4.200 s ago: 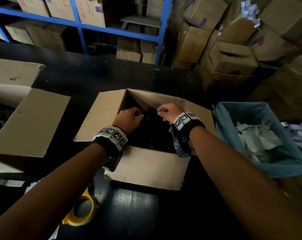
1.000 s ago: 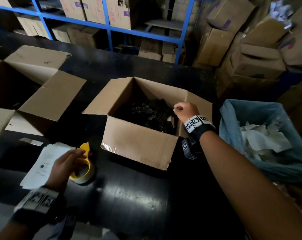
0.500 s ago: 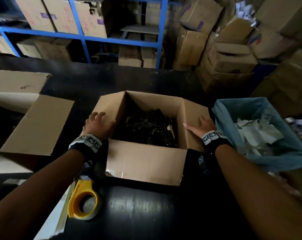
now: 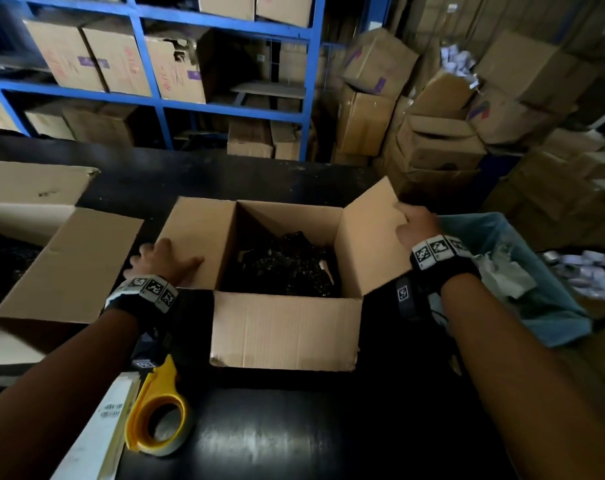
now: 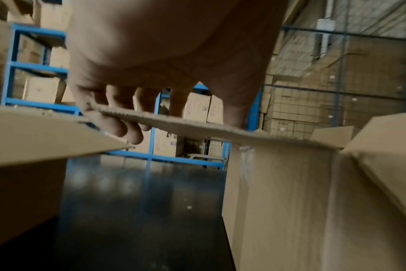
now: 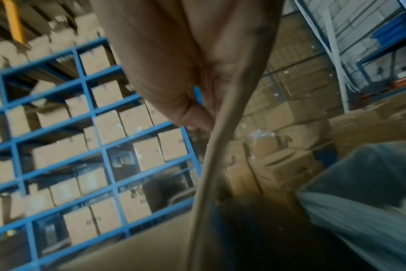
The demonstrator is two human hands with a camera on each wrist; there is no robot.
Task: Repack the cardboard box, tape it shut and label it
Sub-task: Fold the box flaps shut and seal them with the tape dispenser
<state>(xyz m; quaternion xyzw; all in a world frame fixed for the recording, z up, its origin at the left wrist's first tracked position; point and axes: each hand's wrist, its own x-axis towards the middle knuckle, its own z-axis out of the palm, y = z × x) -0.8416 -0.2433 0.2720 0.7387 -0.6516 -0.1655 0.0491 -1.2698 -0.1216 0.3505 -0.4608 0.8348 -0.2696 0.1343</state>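
The open cardboard box (image 4: 287,330) stands mid-table with dark, glossy packed items (image 4: 283,268) inside. My left hand (image 4: 162,258) grips the left flap (image 4: 200,233), thumb on top; in the left wrist view its fingers (image 5: 127,132) curl under the flap's edge (image 5: 186,128). My right hand (image 4: 415,226) holds the right flap (image 4: 367,237), which is tilted up past level; the right wrist view shows the thumb (image 6: 192,117) pressed against that flap's edge (image 6: 211,165). The front flap hangs down. A yellow tape dispenser (image 4: 159,417) lies near the table's front, beside a stack of label sheets (image 4: 100,431).
A second open box (image 4: 62,265) sits at the left, its flap close to my left hand. A blue-lined bin (image 4: 536,299) with paper scraps stands right of the box. Blue shelving (image 4: 162,102) and stacked cartons (image 4: 439,143) fill the background.
My left hand left the tape dispenser and moved to the left flap. Both hands now hold the side flaps, and the right flap has swung upward.
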